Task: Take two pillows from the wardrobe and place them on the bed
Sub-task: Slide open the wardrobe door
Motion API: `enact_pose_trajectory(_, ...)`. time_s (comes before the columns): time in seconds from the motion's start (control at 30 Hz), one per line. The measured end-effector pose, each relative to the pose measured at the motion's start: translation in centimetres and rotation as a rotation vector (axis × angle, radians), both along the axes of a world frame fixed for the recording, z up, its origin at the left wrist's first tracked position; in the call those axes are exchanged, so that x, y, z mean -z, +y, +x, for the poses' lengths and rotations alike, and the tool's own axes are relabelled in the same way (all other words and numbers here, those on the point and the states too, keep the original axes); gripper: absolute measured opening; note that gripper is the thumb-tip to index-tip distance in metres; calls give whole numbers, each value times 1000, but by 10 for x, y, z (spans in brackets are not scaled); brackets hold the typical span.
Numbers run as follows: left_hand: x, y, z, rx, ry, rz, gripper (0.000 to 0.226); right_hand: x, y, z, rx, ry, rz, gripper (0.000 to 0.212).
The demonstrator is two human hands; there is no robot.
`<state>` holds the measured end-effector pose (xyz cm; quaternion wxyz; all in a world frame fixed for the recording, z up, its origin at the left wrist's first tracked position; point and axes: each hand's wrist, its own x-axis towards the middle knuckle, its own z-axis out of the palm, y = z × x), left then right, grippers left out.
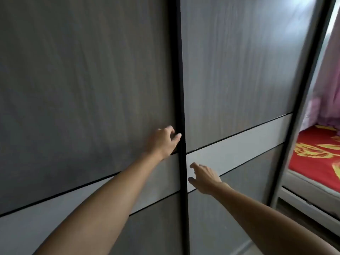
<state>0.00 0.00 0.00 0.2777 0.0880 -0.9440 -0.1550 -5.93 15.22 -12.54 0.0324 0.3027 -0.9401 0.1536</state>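
A tall wardrobe with two dark grey wood-grain sliding doors fills the view, both doors closed. The left door (82,89) and the right door (239,70) meet at a black vertical edge strip (181,89). My left hand (163,142) lies against the left door with its fingertips on that black strip. My right hand (204,178) hovers with fingers spread in front of the pale band on the right door, just right of the strip. No pillows are visible. The bed (316,155), covered in a red sheet with yellow patterns, is at the far right.
A pale grey horizontal band (248,140) crosses both doors at hand height. Pink curtains (329,80) hang beyond the bed. The bed's white base with a drawer (309,201) stands close to the wardrobe's right end, with a narrow strip of floor between.
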Motion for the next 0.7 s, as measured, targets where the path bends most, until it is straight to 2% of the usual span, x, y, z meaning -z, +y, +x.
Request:
enact_pose_trajectory(0.1,3,1,-27,22,107,27,42,7,-6,-17,-7,-44,-35,36)
enact_pose_trajectory(0.23,5,10,-41,-102,186,-54,49,22,-17,-28,-92,-57,-109,17)
enact_pose_trajectory(0.47,11,11,-44,-196,240,-147,52,63,-24,-41,-271,147,-259,15)
enact_pose_trajectory(0.7,14,-1,-19,-285,272,-173,50,74,-38,-29,-400,159,-327,20)
